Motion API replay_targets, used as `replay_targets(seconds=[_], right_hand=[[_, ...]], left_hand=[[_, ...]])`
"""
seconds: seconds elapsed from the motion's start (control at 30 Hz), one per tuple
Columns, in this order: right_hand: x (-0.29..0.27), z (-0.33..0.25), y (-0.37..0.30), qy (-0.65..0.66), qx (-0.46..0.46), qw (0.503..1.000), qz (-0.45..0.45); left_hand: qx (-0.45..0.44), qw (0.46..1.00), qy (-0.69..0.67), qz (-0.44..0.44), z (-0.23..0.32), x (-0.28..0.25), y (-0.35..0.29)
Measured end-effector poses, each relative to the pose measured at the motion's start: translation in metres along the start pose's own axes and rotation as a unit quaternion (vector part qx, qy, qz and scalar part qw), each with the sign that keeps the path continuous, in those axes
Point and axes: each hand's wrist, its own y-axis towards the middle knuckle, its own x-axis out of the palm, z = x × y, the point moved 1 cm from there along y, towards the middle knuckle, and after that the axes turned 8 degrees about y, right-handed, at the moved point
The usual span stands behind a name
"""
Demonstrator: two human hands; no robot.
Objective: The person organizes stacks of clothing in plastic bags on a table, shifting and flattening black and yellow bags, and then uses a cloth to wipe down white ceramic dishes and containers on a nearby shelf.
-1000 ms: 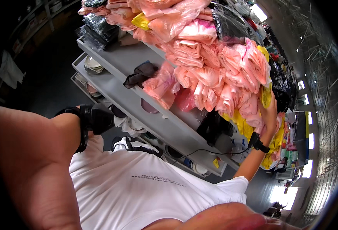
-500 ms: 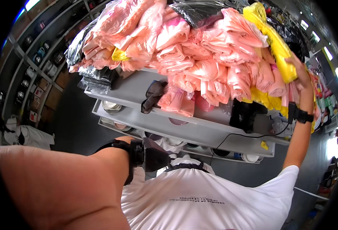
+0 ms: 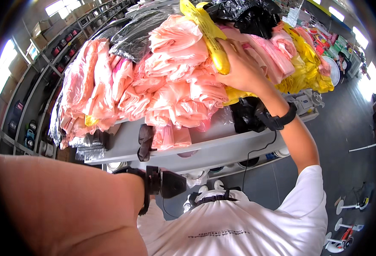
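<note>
Head view. Right hand [image 3: 239, 66]: part-curled, fingertips on the right side of a long yellow bundle [image 3: 209, 40], thumb by its rounded near end; bundle taken as gripped. Bundle lies slantwise on top of the pile, far end away from the person, pink folded bundles [image 3: 175, 40] directly to its left and more to its right.

Left hand: fingers out of the picture; opening and hold cannot be told. Left arm [image 3: 68, 196] fills the lower left, close to the lens, with a black strapped device [image 3: 171, 183] on it.

Right wrist: black band [image 3: 284, 121]; a thin black cable [image 3: 256, 151] hangs down near it.

Pile rests on a grey bench [image 3: 215, 143] with a lower tier. Behind the yellow bundle, shiny black bags [image 3: 256, 19]; left of the pink ones, a dark film-wrapped package [image 3: 139, 36]; to the right, a loose yellow heap [image 3: 307, 72]. At the bench's front edge, a dark limp item [image 3: 145, 143], material unclear.

Surroundings: loaded shelving [image 3: 21, 113] along the left, grey floor [image 3: 345, 170] at right, person's white shirt [image 3: 239, 226] below.
</note>
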Motion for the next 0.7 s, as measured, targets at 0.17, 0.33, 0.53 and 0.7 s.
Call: replay_targets(seconds=[0.17,0.33,0.53,0.7], right_hand=[[0.002,0.030,-0.009,0.032,-0.085,0.993,0.078],[-0.004,0.044,-0.003,0.075,-0.060,0.993,0.075],[-0.007,0.034,-0.011,-0.076,-0.133,0.968,0.198],[0.008,0.032,0.008,0.042,-0.157,0.982,0.098]], left_hand=[[0.004,1.000,-0.020,0.001,-0.002,0.028,-0.007],[-0.026,0.999,-0.022,0.019,-0.011,0.037,-0.017],[-0.030,0.998,-0.025,0.046,-0.020,0.041,-0.021],[-0.052,0.998,0.035,0.020,-0.048,0.057,-0.009]])
